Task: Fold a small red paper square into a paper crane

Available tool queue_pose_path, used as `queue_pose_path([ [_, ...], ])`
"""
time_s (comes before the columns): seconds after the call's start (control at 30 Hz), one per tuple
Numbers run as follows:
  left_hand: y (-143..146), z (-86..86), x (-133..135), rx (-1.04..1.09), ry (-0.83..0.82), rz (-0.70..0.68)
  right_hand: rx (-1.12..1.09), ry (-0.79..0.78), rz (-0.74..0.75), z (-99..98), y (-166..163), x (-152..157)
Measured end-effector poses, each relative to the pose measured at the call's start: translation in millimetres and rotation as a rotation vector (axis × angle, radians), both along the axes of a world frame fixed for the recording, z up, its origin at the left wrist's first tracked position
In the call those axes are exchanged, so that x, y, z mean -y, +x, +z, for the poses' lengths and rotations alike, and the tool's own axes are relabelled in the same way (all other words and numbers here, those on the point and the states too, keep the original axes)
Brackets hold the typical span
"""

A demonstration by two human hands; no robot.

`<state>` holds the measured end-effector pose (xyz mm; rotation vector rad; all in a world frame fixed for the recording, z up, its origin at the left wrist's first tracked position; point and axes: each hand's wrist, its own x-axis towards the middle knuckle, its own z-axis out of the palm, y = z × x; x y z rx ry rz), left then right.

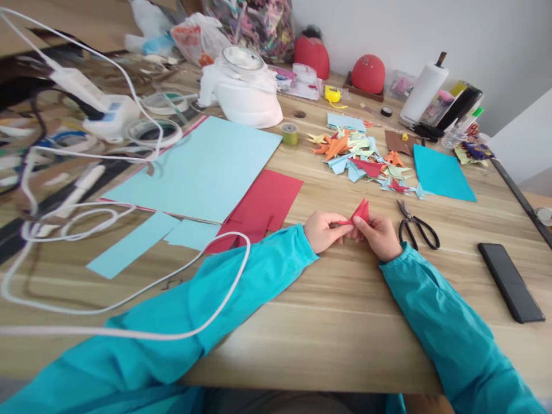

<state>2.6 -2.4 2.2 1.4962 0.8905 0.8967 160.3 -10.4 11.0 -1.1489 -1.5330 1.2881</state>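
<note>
Right of hands [351,231]: scissors [417,225], phone [510,281]; behind: paper shapes [364,158].

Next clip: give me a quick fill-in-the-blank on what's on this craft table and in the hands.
1. The left hand and right hand together hold a folded paper piece coloured ____.
2. The black-handled tool lying by the right hand is a pair of ____.
3. The black phone lies on the person's ____ side.
4. The large sheet beside the red sheet is light ____.

Missing words: red; scissors; right; blue.
</note>
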Motion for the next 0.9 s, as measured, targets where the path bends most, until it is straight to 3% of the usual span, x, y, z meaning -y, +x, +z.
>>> queue_pose_path([
  [0.27,-2.5,6.5,0.1,-0.06,0.033,-0.039,-0.033,-0.025,0.017,0.8,0.0,0.7],
  [0.4,-2.1,7.2,0.0,-0.029,-0.047,-0.024,-0.043,-0.057,-0.033,0.3,1.1,0.2],
  [0.67,-1.8,5.1,-2.2,0.149,-0.198,0.1,-0.16,-0.059,-0.158,-5.5,3.2,-1.9],
  [0.9,2.2,0.7,-5.2,0.225,-0.171,0.166,-0.133,-0.046,-0.154,-6.5,2.6,-1.5],
])
